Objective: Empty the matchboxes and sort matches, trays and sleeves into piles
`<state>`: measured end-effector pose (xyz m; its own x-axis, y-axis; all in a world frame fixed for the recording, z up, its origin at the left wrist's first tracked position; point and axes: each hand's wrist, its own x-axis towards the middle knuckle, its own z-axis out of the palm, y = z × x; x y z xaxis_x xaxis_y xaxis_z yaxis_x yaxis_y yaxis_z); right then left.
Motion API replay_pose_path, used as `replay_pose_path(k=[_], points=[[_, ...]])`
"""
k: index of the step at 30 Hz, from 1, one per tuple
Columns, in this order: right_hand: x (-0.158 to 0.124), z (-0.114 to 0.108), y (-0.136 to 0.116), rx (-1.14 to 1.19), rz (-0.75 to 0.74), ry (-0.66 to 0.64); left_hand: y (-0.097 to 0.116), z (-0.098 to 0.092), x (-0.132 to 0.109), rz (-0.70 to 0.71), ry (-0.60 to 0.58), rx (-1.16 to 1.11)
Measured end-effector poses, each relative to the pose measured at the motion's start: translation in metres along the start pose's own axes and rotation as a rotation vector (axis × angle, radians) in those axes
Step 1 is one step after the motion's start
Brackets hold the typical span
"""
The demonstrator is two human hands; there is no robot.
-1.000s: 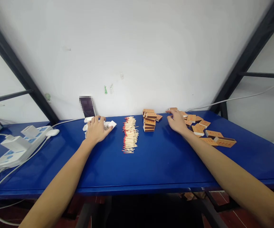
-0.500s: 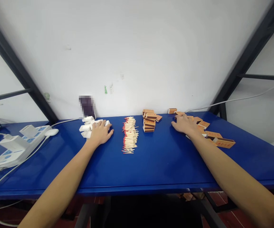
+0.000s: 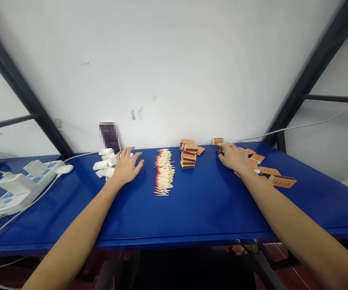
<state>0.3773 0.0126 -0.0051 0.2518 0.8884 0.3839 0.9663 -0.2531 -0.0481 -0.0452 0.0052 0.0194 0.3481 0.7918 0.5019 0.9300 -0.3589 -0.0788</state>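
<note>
My left hand (image 3: 126, 166) rests over the right side of a pile of white matchbox trays (image 3: 101, 165), fingers spread. A bit of white tray shows by its fingertips; I see nothing gripped. My right hand (image 3: 233, 157) is at the far right among scattered orange matchbox sleeves (image 3: 269, 171). Its thumb and fingers close round one matchbox sleeve (image 3: 221, 147), partly hidden by the hand. Between the hands lie a long row of red-tipped matches (image 3: 163, 173) and a stack of matchbox sleeves (image 3: 188, 155).
A white power strip (image 3: 25, 189) with plugs and cables lies on the left of the blue table (image 3: 192, 213). A blurred dark object (image 3: 110, 135) leans on the wall behind the trays. One matchbox sleeve (image 3: 217, 141) stands near the wall. Dark metal posts frame both sides.
My left hand has lifted slightly with its fingers spread wider, and the white trays have shifted left. At my right fingertips, a matchbox sleeve has moved a little left.
</note>
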Motion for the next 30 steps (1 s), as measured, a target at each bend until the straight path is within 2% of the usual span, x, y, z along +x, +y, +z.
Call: replay_pose_path(k=[3,6,9,12,19,26,30], points=[[0.001,0.000,-0.001,0.012,-0.001,0.025,0.018,-0.016,-0.002,0.186,0.018,-0.202],[0.003,-0.003,-0.003,0.028,0.017,0.054,0.040,-0.030,-0.009,0.383,-0.114,-0.336],[0.004,-0.007,-0.007,0.096,0.045,0.105,0.056,-0.034,-0.016,0.479,-0.291,-0.414],[0.003,-0.011,-0.011,0.191,0.050,0.173,0.058,-0.030,-0.018,0.480,-0.368,-0.423],[0.002,-0.015,-0.014,0.273,0.054,0.283,0.047,-0.017,-0.012,0.400,-0.316,-0.394],[0.001,-0.015,-0.020,0.369,-0.002,0.340,0.050,-0.014,-0.010,0.405,-0.307,-0.418],[0.001,-0.012,-0.021,0.433,-0.043,0.416,0.049,-0.011,-0.009,0.379,-0.319,-0.428]])
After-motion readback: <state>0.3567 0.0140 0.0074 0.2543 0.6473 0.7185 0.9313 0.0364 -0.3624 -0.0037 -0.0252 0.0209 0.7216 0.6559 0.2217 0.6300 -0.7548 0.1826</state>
